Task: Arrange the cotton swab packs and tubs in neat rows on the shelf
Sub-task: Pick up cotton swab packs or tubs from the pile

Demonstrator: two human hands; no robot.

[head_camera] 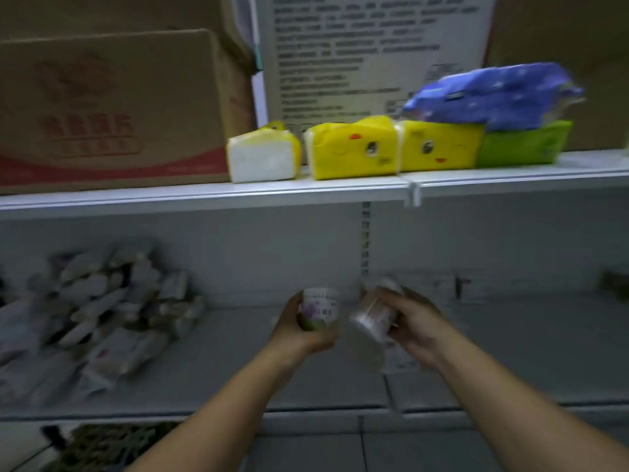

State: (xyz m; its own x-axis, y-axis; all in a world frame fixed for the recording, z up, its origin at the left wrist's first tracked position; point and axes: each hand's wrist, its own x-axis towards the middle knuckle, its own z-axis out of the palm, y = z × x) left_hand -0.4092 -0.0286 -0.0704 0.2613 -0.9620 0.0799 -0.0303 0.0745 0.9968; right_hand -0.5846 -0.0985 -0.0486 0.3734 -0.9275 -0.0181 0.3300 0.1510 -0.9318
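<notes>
Step in hand, as I judge it: placing. Both hands carry a tub over the lower shelf, neither tub set down yet.

Left hand: fingers curled round a labelled swab tub, which is held close to upright with its white label facing the camera; firm wrap, nothing loose.

Right hand: fingers closed round a clear swab tub, tipped well over with its base leaning toward seven o'clock; swab sticks show through the wall; motion blur hides the exact finger placement.

The two tubs sit just beside each other at frame centre, a narrow gap between them; I cannot tell whether either touches the deck.

Forearms enter from five and seven o'clock and converge toward the middle; wrists roughly level, both hands low over the deck.

Swab packs: a loose heap at nine o'clock of the hands, on the same shelf, lying at all angles, unsorted.

Next move calls for: righting the clear tub; setting both down upright side by side on the bare deck toward three o'clock, square to the shelf's front edge, to start a row; then the heap of packs.

Upper shelf at twelve o'clock: yellow tissue packs; a cardboard box at ten o'clock.
</notes>
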